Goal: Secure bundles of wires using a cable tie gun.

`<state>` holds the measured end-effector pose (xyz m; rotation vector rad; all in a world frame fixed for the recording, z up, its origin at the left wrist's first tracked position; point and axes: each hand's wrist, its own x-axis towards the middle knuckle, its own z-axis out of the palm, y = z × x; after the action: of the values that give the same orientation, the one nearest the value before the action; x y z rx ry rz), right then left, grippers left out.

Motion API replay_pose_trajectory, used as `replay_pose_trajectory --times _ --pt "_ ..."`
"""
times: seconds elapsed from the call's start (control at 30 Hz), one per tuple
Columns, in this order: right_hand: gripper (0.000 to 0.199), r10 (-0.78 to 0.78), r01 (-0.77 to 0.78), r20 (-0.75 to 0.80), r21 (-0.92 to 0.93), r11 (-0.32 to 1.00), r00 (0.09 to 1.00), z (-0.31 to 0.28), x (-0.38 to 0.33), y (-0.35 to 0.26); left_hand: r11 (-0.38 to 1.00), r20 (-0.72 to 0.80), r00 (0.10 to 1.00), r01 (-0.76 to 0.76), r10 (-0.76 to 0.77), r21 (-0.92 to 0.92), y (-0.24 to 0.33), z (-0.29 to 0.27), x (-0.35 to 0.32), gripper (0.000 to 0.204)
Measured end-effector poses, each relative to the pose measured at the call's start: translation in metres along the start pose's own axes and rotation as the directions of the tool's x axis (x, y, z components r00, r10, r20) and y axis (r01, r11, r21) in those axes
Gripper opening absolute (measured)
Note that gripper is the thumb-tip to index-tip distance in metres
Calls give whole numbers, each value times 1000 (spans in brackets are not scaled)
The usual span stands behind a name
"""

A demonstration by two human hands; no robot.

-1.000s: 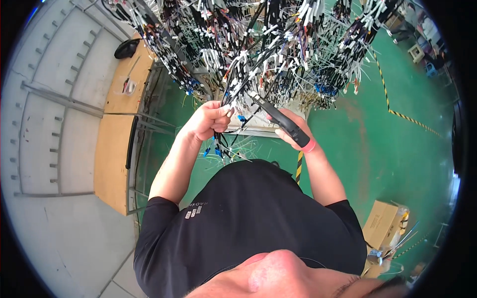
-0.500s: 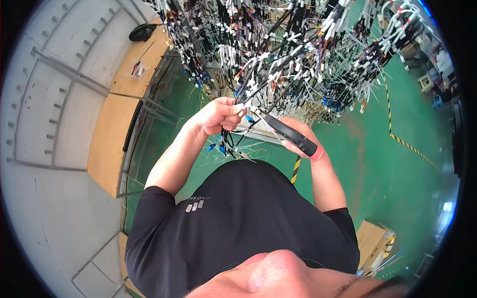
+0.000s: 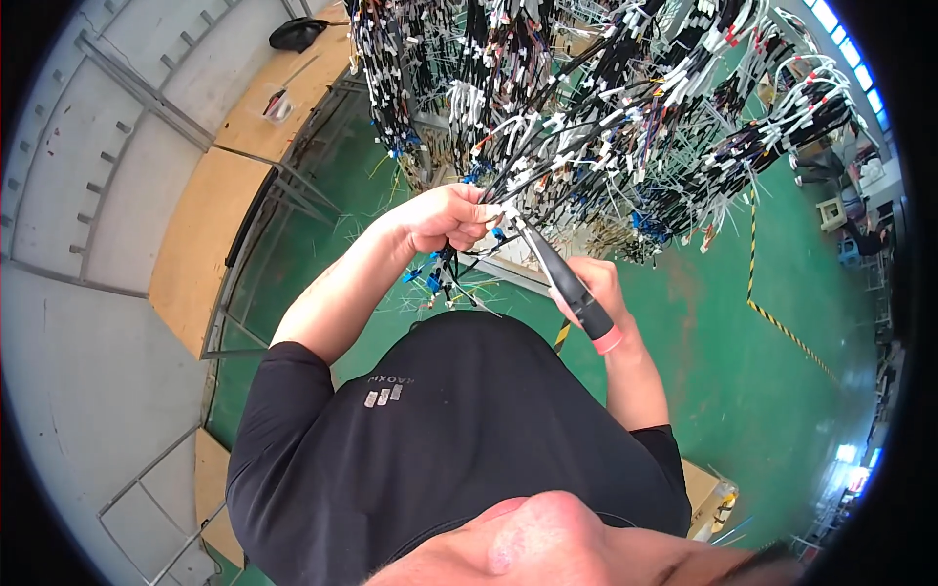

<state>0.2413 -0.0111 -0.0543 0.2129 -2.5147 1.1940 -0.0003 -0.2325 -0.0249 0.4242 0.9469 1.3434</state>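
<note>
My left hand (image 3: pixel 447 220) is closed around a black wire harness (image 3: pixel 523 176), its thumb and fingertips pinching close to the tool's tip. The harness runs up and to the right into the hanging wires. Below the hand its loose ends dangle, with blue connectors (image 3: pixel 430 281) among them. A black cable tie gun (image 3: pixel 562 278) with a pinkish-red end cap sits in my right hand (image 3: pixel 601 280). Its nose touches the harness beside my left fingertips. The right fingers are partly hidden behind the tool. What exactly lies at the nose is too small to make out.
Thick bunches of hanging wires (image 3: pixel 625 127) with white connectors fill the space ahead. Wooden benches (image 3: pixel 210 234) line the left wall, one bearing a small clear container (image 3: pixel 277 105). A cardboard box (image 3: pixel 705 496) stands behind me at right. Yellow-black tape (image 3: pixel 782 327) marks the green floor.
The cable tie gun has tilted more steeply, its capped end swinging down and left with my right hand. My left hand has shifted slightly right, still holding the harness. The view has turned a little.
</note>
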Motion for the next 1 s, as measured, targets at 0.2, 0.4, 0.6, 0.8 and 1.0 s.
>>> replay_pose_trajectory --times 0.2,0.4,0.6,0.8,1.0 --pt "38 -74 45 -72 -347 937 995 12 8 -3 992 -84 989 -115 120 61 -3 -7 6 19" --pt "41 -188 136 -113 -361 923 976 25 8 3 990 -143 981 -118 128 72 -13 -5 11 15" --pt "50 143 -132 -3 361 923 990 27 -10 35 984 -157 971 -179 178 12 -11 -13 11 13" --pt "55 150 -12 -104 783 622 983 43 -2 43 969 -91 965 -245 247 28 -11 -15 7 18" --pt "62 200 -22 -95 856 517 975 73 23 42 960 -165 946 -279 281 32 -15 -2 3 17"
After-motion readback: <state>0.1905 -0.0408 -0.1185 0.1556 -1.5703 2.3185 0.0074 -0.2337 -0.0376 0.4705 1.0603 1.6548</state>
